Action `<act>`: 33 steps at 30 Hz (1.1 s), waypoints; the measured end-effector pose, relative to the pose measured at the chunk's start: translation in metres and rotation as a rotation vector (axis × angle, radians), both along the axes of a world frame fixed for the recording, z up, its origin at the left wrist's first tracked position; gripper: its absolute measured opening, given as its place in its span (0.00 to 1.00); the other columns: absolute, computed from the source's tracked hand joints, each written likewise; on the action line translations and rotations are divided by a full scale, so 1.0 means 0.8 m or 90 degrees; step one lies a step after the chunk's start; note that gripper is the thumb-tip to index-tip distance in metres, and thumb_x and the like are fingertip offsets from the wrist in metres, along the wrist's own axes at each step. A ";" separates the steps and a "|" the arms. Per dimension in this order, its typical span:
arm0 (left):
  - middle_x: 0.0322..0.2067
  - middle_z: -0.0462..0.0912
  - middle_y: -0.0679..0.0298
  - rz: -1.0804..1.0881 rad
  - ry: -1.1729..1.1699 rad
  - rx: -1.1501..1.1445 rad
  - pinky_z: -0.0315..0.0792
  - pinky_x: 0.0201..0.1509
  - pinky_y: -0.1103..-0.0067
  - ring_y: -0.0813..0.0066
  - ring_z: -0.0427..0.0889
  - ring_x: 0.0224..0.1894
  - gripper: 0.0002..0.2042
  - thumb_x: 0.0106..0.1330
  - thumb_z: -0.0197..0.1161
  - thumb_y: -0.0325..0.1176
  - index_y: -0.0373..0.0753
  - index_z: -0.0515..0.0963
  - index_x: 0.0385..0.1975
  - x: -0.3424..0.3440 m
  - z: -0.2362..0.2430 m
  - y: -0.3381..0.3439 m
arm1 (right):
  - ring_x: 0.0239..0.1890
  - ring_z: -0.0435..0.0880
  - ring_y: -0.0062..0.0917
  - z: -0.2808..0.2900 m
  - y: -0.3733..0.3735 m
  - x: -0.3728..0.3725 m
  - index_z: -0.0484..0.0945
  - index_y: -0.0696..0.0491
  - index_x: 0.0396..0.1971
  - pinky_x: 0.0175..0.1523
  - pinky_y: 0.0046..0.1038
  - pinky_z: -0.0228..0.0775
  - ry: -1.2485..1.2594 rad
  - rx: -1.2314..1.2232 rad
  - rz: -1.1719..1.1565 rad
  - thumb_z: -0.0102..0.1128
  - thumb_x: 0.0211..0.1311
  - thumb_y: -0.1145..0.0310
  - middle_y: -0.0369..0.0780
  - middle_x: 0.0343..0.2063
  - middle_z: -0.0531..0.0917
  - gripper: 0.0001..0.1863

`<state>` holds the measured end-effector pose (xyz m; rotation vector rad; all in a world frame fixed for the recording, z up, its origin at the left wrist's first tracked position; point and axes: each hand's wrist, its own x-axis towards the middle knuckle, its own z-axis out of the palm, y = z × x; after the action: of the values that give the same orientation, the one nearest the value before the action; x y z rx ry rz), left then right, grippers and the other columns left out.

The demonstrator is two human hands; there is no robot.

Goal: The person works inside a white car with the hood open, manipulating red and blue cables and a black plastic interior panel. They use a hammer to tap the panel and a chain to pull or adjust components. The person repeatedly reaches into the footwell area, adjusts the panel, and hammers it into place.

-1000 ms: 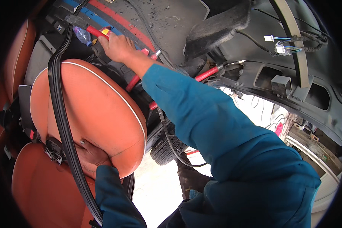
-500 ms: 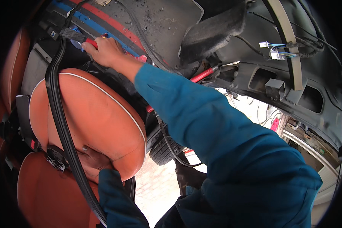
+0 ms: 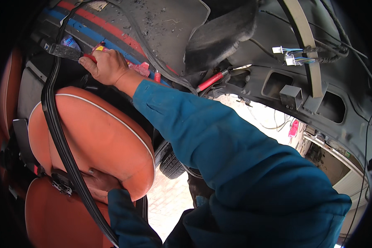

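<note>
two hands (image 3: 106,67) (image 3: 101,182), one held tool (image 3: 65,51), two white connectors (image 3: 277,50) (image 3: 291,60), one tire (image 3: 172,166)

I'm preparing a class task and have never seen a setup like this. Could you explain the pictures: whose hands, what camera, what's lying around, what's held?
There is no robot here: one person works bare-handed, in blue-green sleeves. The view comes from a wide fisheye camera on the head, looking down, so straight edges bend. The place looks like a vehicle's interior. The right hand holds a red-handled tool with a grey, rough-looking end. The left hand rests low on an orange seat. A long black strip crosses that seat. Dark crumbs lie on the grey floor, beside red and blue stripes. White plugs hang on wires at the right.
</note>
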<state>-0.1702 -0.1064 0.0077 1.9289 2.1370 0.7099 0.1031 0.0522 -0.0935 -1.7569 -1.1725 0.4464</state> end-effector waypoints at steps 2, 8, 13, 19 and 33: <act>0.65 0.77 0.27 -0.050 -0.018 0.015 0.75 0.69 0.54 0.36 0.81 0.65 0.40 0.84 0.46 0.59 0.20 0.68 0.73 0.002 0.004 0.002 | 0.35 0.89 0.59 -0.001 0.003 0.004 0.85 0.59 0.28 0.43 0.54 0.83 -0.006 -0.014 -0.009 0.58 0.76 0.35 0.57 0.27 0.87 0.37; 0.69 0.73 0.26 -0.029 -0.043 -0.062 0.72 0.72 0.57 0.36 0.77 0.69 0.39 0.85 0.46 0.57 0.19 0.66 0.74 -0.007 0.002 0.000 | 0.37 0.89 0.61 -0.003 0.030 0.016 0.89 0.62 0.32 0.47 0.55 0.83 0.012 -0.128 0.011 0.56 0.77 0.34 0.60 0.29 0.88 0.39; 0.72 0.69 0.28 -0.044 -0.012 -0.014 0.69 0.76 0.56 0.37 0.74 0.73 0.39 0.86 0.47 0.57 0.20 0.64 0.75 -0.015 -0.017 0.001 | 0.50 0.88 0.60 -0.015 0.051 0.016 0.91 0.63 0.40 0.59 0.54 0.81 0.049 -0.224 0.006 0.56 0.77 0.35 0.62 0.42 0.89 0.39; 0.75 0.67 0.32 -0.048 -0.021 -0.033 0.68 0.77 0.55 0.41 0.72 0.75 0.40 0.86 0.48 0.59 0.22 0.62 0.77 -0.019 -0.016 -0.004 | 0.61 0.85 0.59 -0.057 0.081 0.021 0.90 0.64 0.48 0.71 0.52 0.75 0.115 -0.349 0.023 0.54 0.78 0.35 0.62 0.53 0.88 0.40; 0.68 0.74 0.26 0.012 0.001 -0.054 0.69 0.75 0.55 0.33 0.77 0.68 0.39 0.83 0.43 0.56 0.20 0.67 0.74 -0.004 0.004 -0.008 | 0.36 0.89 0.60 0.019 -0.021 0.009 0.86 0.59 0.29 0.43 0.53 0.82 0.051 0.010 0.018 0.61 0.75 0.38 0.57 0.27 0.87 0.34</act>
<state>-0.1734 -0.1124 0.0106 1.8701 2.1521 0.6110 0.1107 0.0351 -0.0784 -1.6958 -1.1429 0.5185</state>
